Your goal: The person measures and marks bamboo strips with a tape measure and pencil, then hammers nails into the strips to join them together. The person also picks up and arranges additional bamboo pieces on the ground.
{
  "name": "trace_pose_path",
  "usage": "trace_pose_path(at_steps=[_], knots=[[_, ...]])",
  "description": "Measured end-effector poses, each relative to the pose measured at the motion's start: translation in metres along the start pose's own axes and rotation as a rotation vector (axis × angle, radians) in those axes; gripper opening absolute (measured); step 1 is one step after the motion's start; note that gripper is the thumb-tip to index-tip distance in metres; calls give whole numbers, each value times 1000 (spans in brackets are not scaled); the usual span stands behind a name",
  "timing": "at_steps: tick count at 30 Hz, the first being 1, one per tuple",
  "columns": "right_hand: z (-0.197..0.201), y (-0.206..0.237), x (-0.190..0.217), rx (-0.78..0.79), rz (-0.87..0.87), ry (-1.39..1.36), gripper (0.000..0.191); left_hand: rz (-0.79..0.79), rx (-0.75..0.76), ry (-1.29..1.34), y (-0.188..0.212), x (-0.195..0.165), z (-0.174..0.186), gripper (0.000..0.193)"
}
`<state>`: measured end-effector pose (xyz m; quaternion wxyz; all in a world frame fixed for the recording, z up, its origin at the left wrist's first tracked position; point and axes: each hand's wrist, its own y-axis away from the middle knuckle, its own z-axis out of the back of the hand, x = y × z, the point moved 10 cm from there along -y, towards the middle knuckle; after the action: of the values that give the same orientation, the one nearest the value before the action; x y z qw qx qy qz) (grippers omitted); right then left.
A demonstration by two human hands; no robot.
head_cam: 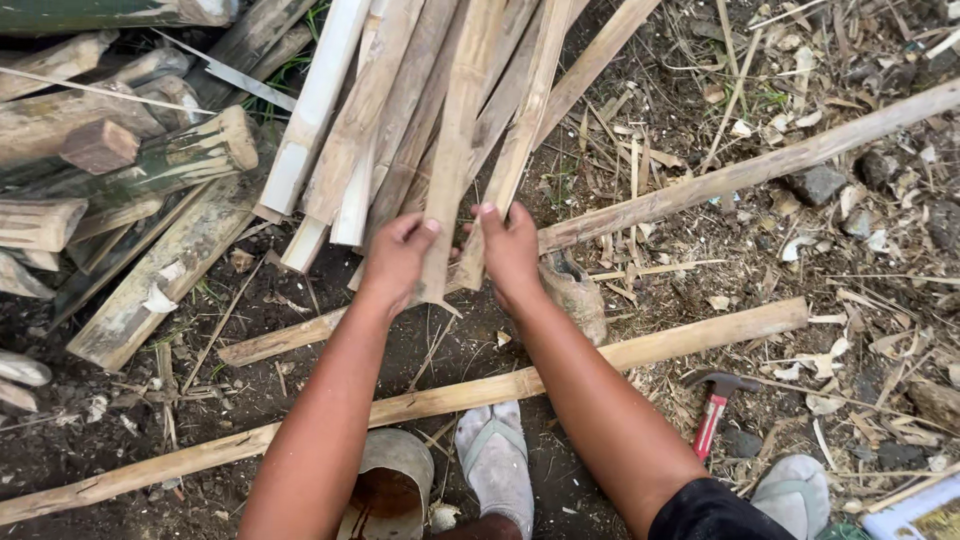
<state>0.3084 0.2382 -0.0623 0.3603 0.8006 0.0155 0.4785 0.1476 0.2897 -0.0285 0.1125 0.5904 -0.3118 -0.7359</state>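
Note:
My left hand point(397, 257) and my right hand point(508, 250) both grip the near ends of split bamboo strips point(455, 140) from a pile that fans up and away. The left hand's fingers wrap one pale strip from the left. The right hand clasps a neighbouring strip just beside it. Both forearms reach forward from the bottom of the view.
Thick cut bamboo chunks point(150, 160) lie stacked at the left. Long bamboo slats point(640, 350) cross the dirt ground. A red-handled hammer point(715, 405) lies at the right. A rusty metal can point(388, 485) stands by my sandalled foot point(495, 460). Dry shavings litter the right side.

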Motion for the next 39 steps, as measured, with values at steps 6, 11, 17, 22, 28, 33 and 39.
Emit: trace_pose_path(at_steps=[6,11,17,22,28,33,39], knots=[[23,8,6,-101,11,-91,25,-186,-237,-341,22,-34,4,26],[50,10,34,-206,97,-29,23,-208,-188,-296,30,-49,-10,26],[102,-34,90,-347,193,87,22,-211,-156,-337,26,-45,-17,27],[101,-79,130,-225,135,271,32,-177,-117,-274,18,-32,-29,28],[51,-46,71,98,-126,241,39,-93,-76,-192,9,-23,-56,35],[44,-16,60,25,124,88,35,-263,-49,-475,9,-40,-79,33],[106,-62,107,-206,88,220,55,-415,-270,-1209,-7,-48,-46,50]])
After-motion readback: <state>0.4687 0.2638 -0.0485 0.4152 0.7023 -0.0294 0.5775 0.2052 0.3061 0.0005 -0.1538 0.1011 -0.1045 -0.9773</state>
